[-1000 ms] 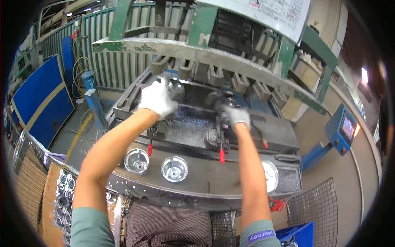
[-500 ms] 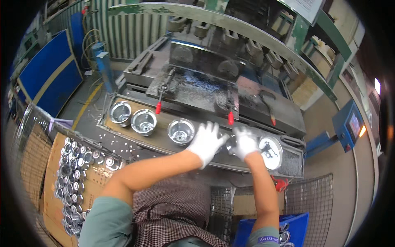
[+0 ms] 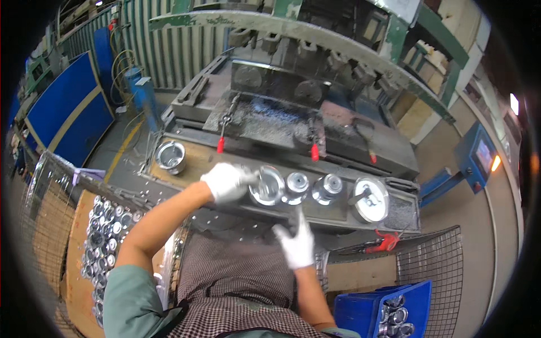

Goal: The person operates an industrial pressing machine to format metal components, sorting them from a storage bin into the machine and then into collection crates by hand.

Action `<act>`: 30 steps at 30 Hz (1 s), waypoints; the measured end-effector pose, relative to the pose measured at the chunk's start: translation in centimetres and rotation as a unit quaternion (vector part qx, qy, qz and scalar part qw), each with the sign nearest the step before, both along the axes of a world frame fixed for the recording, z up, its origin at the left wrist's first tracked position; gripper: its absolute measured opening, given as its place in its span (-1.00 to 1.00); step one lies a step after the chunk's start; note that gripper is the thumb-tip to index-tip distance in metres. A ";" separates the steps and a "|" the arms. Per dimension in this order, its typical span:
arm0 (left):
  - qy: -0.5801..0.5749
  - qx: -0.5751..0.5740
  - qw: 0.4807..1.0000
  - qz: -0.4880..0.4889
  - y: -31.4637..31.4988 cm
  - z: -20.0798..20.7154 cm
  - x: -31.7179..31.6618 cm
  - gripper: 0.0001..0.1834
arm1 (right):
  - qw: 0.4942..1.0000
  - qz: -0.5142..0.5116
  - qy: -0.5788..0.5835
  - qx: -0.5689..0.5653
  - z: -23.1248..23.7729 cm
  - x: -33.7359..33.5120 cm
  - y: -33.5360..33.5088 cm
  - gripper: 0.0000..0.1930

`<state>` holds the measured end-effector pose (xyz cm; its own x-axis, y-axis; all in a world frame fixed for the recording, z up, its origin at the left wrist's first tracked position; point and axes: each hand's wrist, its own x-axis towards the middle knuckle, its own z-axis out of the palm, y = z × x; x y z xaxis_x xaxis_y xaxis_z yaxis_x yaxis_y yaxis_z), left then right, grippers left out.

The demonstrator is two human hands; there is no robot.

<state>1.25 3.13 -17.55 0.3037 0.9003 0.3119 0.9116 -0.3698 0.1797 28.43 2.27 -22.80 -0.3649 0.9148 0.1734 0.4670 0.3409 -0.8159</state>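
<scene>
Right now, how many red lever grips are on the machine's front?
2: one red lever grip at the front left of the speckled plate, another at its front right. Neither looks hidden.

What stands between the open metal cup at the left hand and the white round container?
In the head view, two pieces stand between the open metal cup and the white round container: the left metal part and the right metal part.

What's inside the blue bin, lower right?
Shiny metal parts, loosely piled, are visible in the blue bin. They cover its floor, so what lies beneath them can't be seen; the picture's lower edge also cuts the bin off.
</scene>
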 end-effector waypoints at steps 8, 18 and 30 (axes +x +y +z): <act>-0.453 -0.042 0.890 -0.024 -4.8 3.6 6.1 -0.25 | 0.894 -0.131 0.407 0.130 4.2 -0.3 -1.7 -0.01; -0.924 -0.168 0.343 0.004 -9.7 -1.8 3.9 -0.14 | 0.949 -0.186 -0.225 0.119 19.3 -13.7 24.2 -0.31; -0.242 0.368 0.863 -0.248 5.8 6.6 9.3 -0.73 | 0.881 0.072 0.330 -0.331 12.1 -8.7 32.4 -0.58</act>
<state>10.53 8.98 -10.94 0.2693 0.2017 0.9417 0.4925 -0.8691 0.0453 19.68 34.68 -10.66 -0.5039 0.8484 -0.1624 -0.1938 -0.2942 -0.9359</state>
